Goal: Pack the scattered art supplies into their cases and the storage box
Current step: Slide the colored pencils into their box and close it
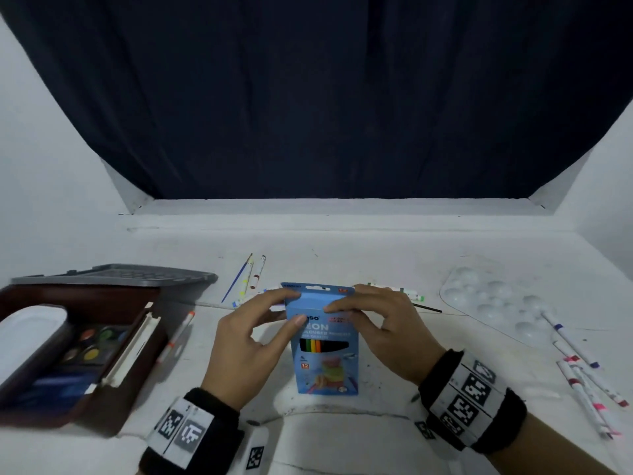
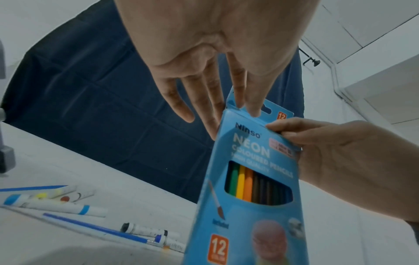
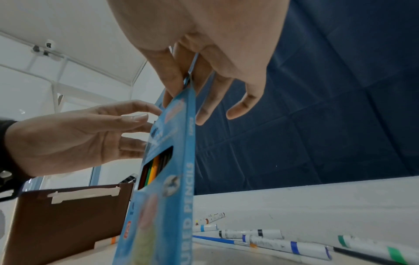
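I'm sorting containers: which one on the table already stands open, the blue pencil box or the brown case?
The brown case at left: its lid is up, showing paints inside. Both hands, left hand and right hand, hold the blue pencil box by its top flap.

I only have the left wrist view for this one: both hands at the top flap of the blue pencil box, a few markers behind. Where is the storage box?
Observer: In the head view the brown storage box sits open on the table to the person's left of the pencil box.
Reviewer: Anything in it already?
Observer: Yes, a watercolour set with round paint pans lies inside.
Reviewer: What is loose on the right side?
Observer: A white palette and several markers lie on the table there.
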### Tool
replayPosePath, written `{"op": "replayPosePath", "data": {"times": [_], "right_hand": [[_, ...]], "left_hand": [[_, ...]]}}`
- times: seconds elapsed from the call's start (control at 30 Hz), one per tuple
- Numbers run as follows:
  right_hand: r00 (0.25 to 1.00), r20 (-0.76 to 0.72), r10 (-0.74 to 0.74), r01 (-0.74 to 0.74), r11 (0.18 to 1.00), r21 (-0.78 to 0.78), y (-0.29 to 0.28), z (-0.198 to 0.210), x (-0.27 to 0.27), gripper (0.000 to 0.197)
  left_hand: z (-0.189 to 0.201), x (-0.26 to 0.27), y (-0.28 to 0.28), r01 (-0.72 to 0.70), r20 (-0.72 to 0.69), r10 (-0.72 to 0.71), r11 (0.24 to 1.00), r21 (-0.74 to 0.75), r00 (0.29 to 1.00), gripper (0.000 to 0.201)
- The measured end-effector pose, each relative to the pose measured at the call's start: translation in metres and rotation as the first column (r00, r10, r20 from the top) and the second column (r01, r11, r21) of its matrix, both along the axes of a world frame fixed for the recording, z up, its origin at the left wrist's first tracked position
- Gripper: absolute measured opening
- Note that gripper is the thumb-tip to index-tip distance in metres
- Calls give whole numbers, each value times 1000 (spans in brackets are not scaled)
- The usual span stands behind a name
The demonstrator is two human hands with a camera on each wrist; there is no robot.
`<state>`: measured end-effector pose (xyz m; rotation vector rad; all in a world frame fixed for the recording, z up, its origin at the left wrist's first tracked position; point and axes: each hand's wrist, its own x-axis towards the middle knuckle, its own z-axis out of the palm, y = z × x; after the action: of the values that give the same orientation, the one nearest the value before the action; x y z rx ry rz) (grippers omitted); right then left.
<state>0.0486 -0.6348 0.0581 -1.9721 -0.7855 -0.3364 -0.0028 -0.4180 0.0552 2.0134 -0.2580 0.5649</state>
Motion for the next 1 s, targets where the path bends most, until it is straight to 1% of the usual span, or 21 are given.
{"op": "replayPosePath", "data": {"times": [0.07,0.13,0.2,0.27,0.33,0.4,0.43,0.5,0.53,0.6,0.67,0.77,0.83,0.9,0.93,1.0], "right_hand": [[996,-83,34,-34,999,-8,-2,0,-4,25],[986,-162,44,-45,999,-3,-3,-3,-8,24],[975,-213,68,-61,997,37,-1,-7,-11,27],[945,-292,148,-99,979,178,2,-9,-13,29],[909,-340,241,-120,932,341,5,-10,-14,35],[914,-338,224,-79,916,393,6,-13,-14,47],[912,-353,210,-59,918,392,5,-14,-13,50],[883,-416,219,-54,927,372,5,-20,-13,53],[881,-427,205,-54,939,341,6,-22,-13,53],[900,-413,143,-24,960,278,7,-26,-10,52],[905,-408,120,-2,960,279,8,-27,-7,45],[913,-386,131,-32,967,253,10,-24,-5,29],[889,-425,171,-57,962,267,10,-21,-6,25],[846,-492,207,-64,954,292,11,-18,-8,23],[830,-519,207,-59,956,287,10,-18,-8,25],[813,-551,187,-57,968,244,9,-23,-8,36]], "left_hand": [[-6,-1,0,-11,-20,11,1000,-14,1000,29],[-11,-3,0,-16,-18,16,1000,8,1000,32],[-13,-2,-2,-23,-14,23,1000,13,1000,32],[-14,1,-2,-32,-16,32,999,9,999,31],[-15,3,-2,-59,-16,59,998,13,998,30],[-17,3,1,-106,-25,105,994,-3,994,29],[-18,3,3,-126,-38,124,992,-29,991,27],[-19,1,5,-138,-46,135,989,-52,990,26],[-19,0,5,-132,-27,131,991,-39,991,28],[-18,-2,5,-112,11,113,994,-9,994,31],[-16,-2,5,-113,24,113,993,-25,993,25],[-11,5,6,-121,13,124,986,-117,992,10],[-8,11,6,-133,-8,134,975,-177,991,6],[-7,13,5,-133,-39,128,974,-181,991,5],[-7,13,4,-126,-65,117,977,-170,991,6],[-9,12,3,-114,-108,99,983,-146,989,11]]}}
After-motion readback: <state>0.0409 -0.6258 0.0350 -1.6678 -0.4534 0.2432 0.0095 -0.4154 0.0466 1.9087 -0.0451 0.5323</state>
